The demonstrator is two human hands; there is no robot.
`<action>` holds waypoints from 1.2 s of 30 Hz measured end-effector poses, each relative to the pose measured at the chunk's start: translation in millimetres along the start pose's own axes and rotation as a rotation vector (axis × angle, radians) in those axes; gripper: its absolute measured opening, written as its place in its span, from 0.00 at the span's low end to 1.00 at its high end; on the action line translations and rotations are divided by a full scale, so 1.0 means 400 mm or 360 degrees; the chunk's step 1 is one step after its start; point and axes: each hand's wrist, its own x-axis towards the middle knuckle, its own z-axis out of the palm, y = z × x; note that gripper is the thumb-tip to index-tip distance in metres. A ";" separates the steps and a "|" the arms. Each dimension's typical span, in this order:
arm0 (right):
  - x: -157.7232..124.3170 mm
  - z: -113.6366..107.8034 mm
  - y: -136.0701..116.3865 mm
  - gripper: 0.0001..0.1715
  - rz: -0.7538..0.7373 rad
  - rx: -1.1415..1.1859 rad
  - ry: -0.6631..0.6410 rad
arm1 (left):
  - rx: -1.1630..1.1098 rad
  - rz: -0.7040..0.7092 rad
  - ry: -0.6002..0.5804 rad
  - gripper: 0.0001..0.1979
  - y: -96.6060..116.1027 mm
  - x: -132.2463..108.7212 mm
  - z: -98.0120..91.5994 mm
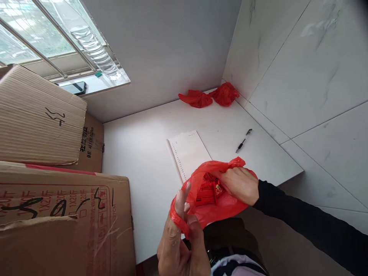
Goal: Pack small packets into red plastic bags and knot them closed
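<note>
Red plastic ran up to my left hand (171,241), where a loop of the bag (224,211) circled the index finger, thumb close beside it, so I had it held there. My right hand (240,186) reached in at the mouth, its fingertips hidden, and whether they pinched anything I could not tell. Reaching in well, I judged, meant drawing the loop just firmly enough to spread the mouth, sliding in flat along the side, and sparing the thin film any hard tug.

The bag was in front of my body, over the near edge of the table (143,149), and hid the near end of some white paper (188,151). It looked crinkled and half see-through, twisted into a cord round my finger and bunched at the far rim. Glossy red packets (205,194) showed inside, one dark-printed. Beyond, a pen (244,141) lay right of the paper; farther still, two crumpled red bundles (226,94) sat by the wall.
</note>
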 end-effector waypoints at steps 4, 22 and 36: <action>0.007 -0.001 -0.001 0.17 -0.0024 0.0007 0.0019 | -0.0006 0.0018 -0.0023 0.23 0.011 0.002 0.003; -0.161 -0.024 0.125 0.45 0.0693 0.0666 0.1149 | 0.0105 0.0500 -0.0013 0.13 0.031 0.049 -0.039; -0.241 -0.124 0.052 0.08 0.0510 0.1490 0.1233 | -0.0329 0.0230 -0.0092 0.10 0.076 0.045 -0.017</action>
